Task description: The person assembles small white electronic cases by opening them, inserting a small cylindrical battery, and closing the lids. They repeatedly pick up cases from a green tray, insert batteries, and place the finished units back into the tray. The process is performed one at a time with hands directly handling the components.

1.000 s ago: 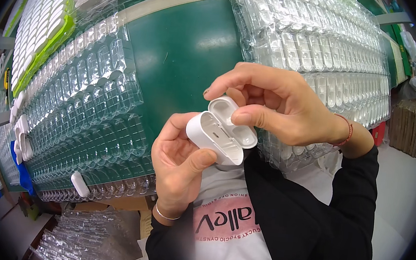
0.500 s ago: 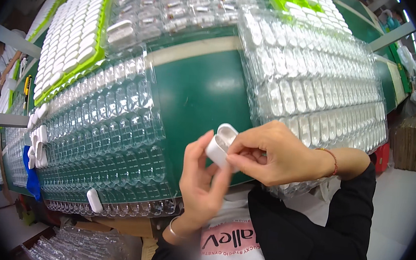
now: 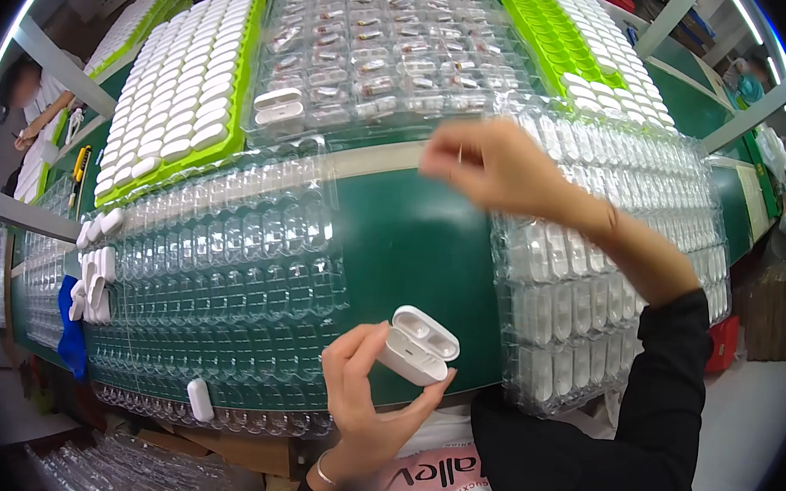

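The green table (image 3: 411, 247) lay crowded with clear blister trays (image 3: 222, 277), leaving only a bare strip down its middle for moving. The right hand (image 3: 503, 166), a second earlier pinching at the white earbud case (image 3: 417, 344), had lifted away and reached out over the far trays, fingers drawn together on nothing visible. The left hand (image 3: 370, 402) held the case, lid open, at the table's near edge.

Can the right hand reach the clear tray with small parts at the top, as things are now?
Probably yes. The right hand is raised, empty as far as one sees, close to the clear tray; nothing stands between them. The left hand holds the open white case.
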The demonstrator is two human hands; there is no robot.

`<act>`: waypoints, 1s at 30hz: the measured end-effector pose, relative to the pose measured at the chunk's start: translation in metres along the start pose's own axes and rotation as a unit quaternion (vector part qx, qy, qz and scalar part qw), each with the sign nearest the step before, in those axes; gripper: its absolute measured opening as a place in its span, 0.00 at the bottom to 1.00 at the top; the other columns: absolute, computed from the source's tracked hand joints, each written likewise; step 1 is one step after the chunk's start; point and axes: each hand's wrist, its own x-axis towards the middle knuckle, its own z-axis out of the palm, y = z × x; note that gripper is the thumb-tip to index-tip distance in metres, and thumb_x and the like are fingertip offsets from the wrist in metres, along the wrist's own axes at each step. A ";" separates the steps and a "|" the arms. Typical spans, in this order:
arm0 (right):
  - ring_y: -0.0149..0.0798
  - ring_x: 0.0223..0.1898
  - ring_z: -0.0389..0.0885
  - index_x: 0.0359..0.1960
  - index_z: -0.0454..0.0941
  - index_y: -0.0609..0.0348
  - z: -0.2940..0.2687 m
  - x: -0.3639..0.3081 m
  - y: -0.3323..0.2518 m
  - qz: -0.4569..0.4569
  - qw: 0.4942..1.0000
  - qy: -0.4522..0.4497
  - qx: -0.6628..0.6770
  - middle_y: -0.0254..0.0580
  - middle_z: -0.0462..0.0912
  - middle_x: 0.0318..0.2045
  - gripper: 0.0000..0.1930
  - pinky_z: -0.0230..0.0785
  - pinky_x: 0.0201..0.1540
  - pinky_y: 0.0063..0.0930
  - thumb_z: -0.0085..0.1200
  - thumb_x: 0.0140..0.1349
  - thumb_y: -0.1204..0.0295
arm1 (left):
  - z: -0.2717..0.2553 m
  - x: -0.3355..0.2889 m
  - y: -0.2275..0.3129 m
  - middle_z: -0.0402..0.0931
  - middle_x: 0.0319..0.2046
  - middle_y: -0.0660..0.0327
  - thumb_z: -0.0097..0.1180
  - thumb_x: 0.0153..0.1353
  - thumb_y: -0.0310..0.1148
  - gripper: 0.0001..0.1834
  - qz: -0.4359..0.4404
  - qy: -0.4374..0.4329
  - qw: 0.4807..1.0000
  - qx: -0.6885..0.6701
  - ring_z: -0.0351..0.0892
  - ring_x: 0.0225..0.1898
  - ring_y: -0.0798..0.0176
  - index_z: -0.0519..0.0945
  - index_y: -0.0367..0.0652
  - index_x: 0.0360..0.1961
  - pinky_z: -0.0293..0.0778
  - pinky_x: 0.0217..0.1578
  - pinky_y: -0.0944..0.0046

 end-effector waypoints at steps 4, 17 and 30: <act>0.47 0.30 0.83 0.35 0.83 0.60 -0.029 0.135 0.132 -0.045 0.976 0.059 -0.206 0.48 0.85 0.29 0.09 0.73 0.36 0.38 0.58 0.59 0.67 | -0.022 0.007 -0.006 0.73 0.50 0.49 0.79 0.37 0.26 0.42 -0.021 -0.040 0.999 0.007 0.75 0.51 0.52 0.70 0.35 0.55 0.72 0.51 0.57; 0.53 0.53 0.79 0.42 0.83 0.59 -0.012 0.301 0.238 0.067 0.884 0.115 -0.449 0.51 0.83 0.46 0.13 0.75 0.51 0.47 0.56 0.53 0.74 | -0.036 0.021 -0.044 0.71 0.55 0.46 0.76 0.41 0.22 0.43 -0.142 -0.018 0.989 -0.032 0.79 0.51 0.55 0.67 0.29 0.60 0.80 0.48 0.60; 0.22 0.33 0.75 0.36 0.82 0.61 -0.055 0.185 0.154 0.138 0.974 0.090 0.157 0.31 0.81 0.31 0.11 0.70 0.37 0.17 0.67 0.58 0.67 | -0.040 0.007 -0.027 0.71 0.55 0.46 0.77 0.39 0.23 0.44 -0.074 0.024 0.995 -0.055 0.77 0.52 0.53 0.67 0.30 0.59 0.77 0.50 0.58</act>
